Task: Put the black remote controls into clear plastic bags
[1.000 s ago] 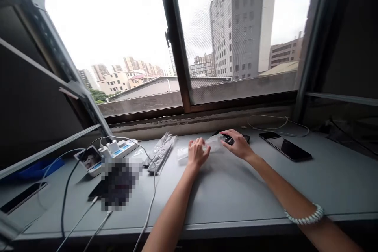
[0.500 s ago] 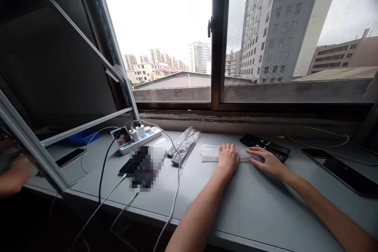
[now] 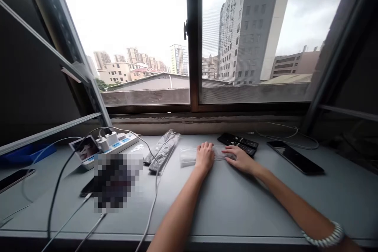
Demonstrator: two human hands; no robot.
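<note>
A clear plastic sleeve (image 3: pixel 188 156) lies flat on the grey desk. My left hand (image 3: pixel 205 157) rests palm down across its middle, fingers stretched out. At the sleeve's right end, my right hand (image 3: pixel 240 160) touches it with fingers extended and the thumb apart from them. Just behind my right hand are black remote controls (image 3: pixel 238 141), side by side and partly covered by it. To the left of the sleeve, more dark remotes in a clear plastic bag (image 3: pixel 165 151) lie at a slant.
A white power strip (image 3: pixel 113 150) with plugged-in chargers stands at the left, near a blurred-out patch with cables. A black phone (image 3: pixel 295 157) lies at right. Another phone (image 3: pixel 16 179) and a blue tray (image 3: pixel 31 152) are far left. Loose white cables (image 3: pixel 155 201) cross the desk.
The view has turned to the right, so everything sits further left in the picture. Both hands stay on the plastic sleeve in nearly the same pose. Another person's arm at left has left the view.
</note>
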